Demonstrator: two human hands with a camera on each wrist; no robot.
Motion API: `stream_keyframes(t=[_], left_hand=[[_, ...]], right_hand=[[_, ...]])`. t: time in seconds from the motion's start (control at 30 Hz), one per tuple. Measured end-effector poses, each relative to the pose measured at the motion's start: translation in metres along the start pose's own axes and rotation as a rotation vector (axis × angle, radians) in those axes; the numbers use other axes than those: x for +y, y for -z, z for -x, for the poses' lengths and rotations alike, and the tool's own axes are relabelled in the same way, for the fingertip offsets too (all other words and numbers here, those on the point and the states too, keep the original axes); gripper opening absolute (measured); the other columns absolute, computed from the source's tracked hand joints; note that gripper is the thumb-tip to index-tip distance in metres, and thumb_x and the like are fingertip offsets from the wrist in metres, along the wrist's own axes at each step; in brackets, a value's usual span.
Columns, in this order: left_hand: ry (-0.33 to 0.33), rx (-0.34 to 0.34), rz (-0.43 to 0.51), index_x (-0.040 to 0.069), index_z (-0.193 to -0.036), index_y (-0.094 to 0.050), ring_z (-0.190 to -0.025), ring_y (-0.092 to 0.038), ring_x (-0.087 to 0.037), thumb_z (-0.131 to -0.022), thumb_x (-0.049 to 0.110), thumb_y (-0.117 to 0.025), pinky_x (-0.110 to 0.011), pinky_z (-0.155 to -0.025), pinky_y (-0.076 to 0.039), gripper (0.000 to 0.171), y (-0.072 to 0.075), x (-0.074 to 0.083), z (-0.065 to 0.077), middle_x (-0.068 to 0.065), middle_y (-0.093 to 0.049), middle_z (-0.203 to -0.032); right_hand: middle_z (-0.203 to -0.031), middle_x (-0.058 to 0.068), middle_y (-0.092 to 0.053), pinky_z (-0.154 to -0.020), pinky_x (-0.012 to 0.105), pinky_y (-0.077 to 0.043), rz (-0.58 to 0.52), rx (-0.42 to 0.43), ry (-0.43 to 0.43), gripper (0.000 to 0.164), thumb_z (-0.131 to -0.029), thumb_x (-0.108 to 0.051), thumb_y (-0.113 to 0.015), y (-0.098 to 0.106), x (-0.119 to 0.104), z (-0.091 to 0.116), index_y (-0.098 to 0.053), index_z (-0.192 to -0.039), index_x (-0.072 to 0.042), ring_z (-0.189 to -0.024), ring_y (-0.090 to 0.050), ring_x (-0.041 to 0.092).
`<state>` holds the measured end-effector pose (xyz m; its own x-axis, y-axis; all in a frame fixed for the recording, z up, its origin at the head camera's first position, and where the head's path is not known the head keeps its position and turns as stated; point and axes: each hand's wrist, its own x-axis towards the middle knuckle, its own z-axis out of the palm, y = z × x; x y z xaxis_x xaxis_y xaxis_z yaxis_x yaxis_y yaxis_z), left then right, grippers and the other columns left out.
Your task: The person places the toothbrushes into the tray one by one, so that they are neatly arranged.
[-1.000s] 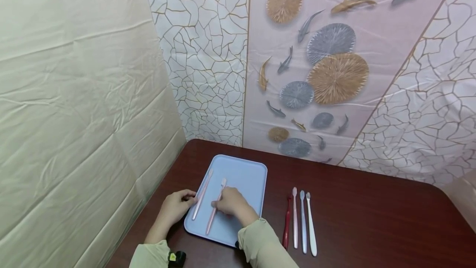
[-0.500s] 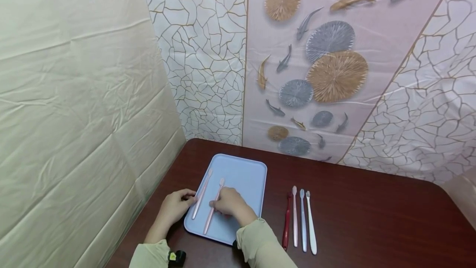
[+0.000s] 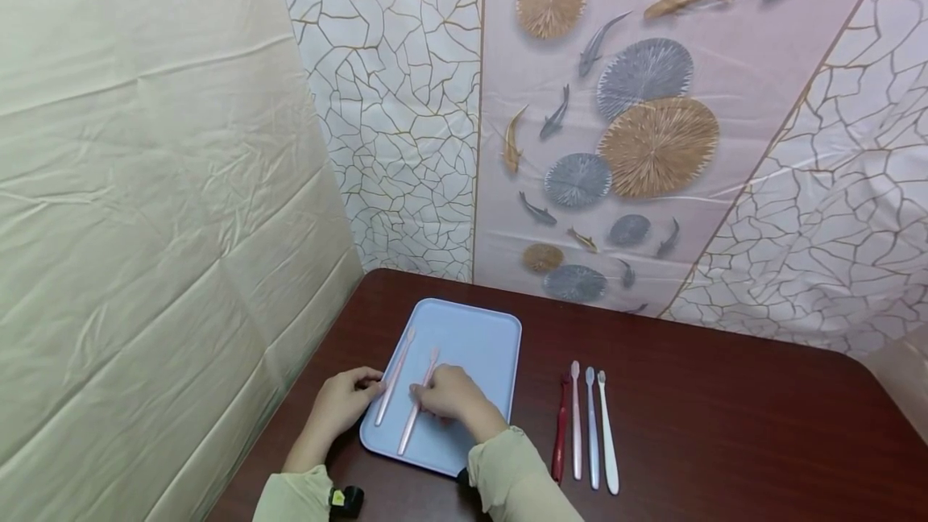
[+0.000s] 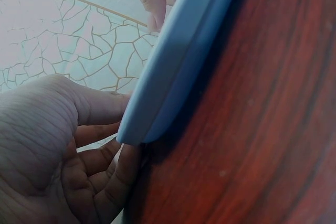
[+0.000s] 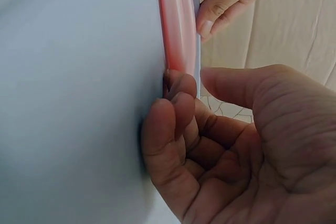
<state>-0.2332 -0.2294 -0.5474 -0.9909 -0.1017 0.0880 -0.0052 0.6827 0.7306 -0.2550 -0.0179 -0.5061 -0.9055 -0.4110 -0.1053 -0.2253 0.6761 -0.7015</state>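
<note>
A light blue tray (image 3: 474,345) lies on the dark wooden table. My left hand (image 3: 339,405) grips its left rim, thumb on top and fingers curled at the side and under it in the left wrist view. One pale pink toothbrush (image 3: 401,361) rests along the tray's left side, bristle end away from me. To its right lies a second pink toothbrush (image 3: 408,432), roughly parallel. My right hand (image 3: 458,395) pinches this one around mid-handle, against the tray. The right wrist view shows its fingers curled at the pink handle (image 5: 178,24); the thumb's contact is partly unclear.
Right of the tray, a red toothbrush (image 3: 560,433), a pink one (image 3: 576,433), a blue one (image 3: 592,437) and a white one (image 3: 609,449) lie side by side on the table (image 3: 725,425). Patterned cloth (image 3: 406,103) hangs behind; beige cloth (image 3: 181,224) stands left.
The toothbrush under my right hand has shifted slightly to the left on the tray, then stayed about there. My left hand keeps its hold on the tray.
</note>
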Motion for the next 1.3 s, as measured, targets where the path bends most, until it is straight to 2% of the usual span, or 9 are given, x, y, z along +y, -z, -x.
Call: stream_keyframes(t=[0.3,0.6,0.9,1.3], left_hand=[[0.009,0.002,-0.009,0.013,-0.103,-0.076,-0.077,-0.061,-0.010,-0.091,0.023,-0.074,-0.035,-0.072,-0.049,0.015,0.000,0.000,0.000,0.005,-0.071,-0.088],[0.008,-0.006,-0.008,0.015,-0.102,-0.077,-0.077,-0.061,-0.009,-0.091,0.024,-0.074,-0.035,-0.072,-0.049,0.015,-0.003,0.000,0.000,0.006,-0.070,-0.087],[0.004,-0.005,-0.006,0.015,-0.102,-0.077,-0.076,-0.061,-0.009,-0.091,0.024,-0.074,-0.035,-0.072,-0.049,0.014,-0.003,-0.001,-0.001,0.006,-0.070,-0.086],[0.018,-0.008,-0.006,0.015,-0.104,-0.076,-0.077,-0.060,-0.009,-0.092,0.025,-0.074,-0.034,-0.071,-0.048,0.015,-0.001,-0.001,0.000,0.006,-0.070,-0.088]], right_hand=[[-0.044,-0.004,-0.050,-0.042,0.029,-0.040,-0.012,-0.016,0.013,0.048,-0.098,-0.034,-0.062,0.002,0.007,0.002,-0.065,-0.057,-0.010,-0.040,-0.048,0.014],[-0.041,-0.005,-0.045,-0.043,0.029,-0.036,0.001,-0.028,0.058,0.053,-0.100,-0.034,-0.061,0.019,0.020,0.017,-0.058,-0.052,-0.009,-0.040,-0.042,0.012],[-0.047,-0.006,-0.048,-0.045,0.029,-0.038,0.005,0.009,0.077,0.049,-0.101,-0.035,-0.060,0.042,0.037,0.037,-0.061,-0.058,-0.011,-0.044,-0.045,0.012],[-0.057,-0.002,-0.057,-0.051,0.032,-0.048,-0.086,0.031,0.072,0.043,-0.101,-0.037,-0.059,0.069,0.065,0.053,-0.069,-0.074,-0.006,-0.050,-0.054,0.013]])
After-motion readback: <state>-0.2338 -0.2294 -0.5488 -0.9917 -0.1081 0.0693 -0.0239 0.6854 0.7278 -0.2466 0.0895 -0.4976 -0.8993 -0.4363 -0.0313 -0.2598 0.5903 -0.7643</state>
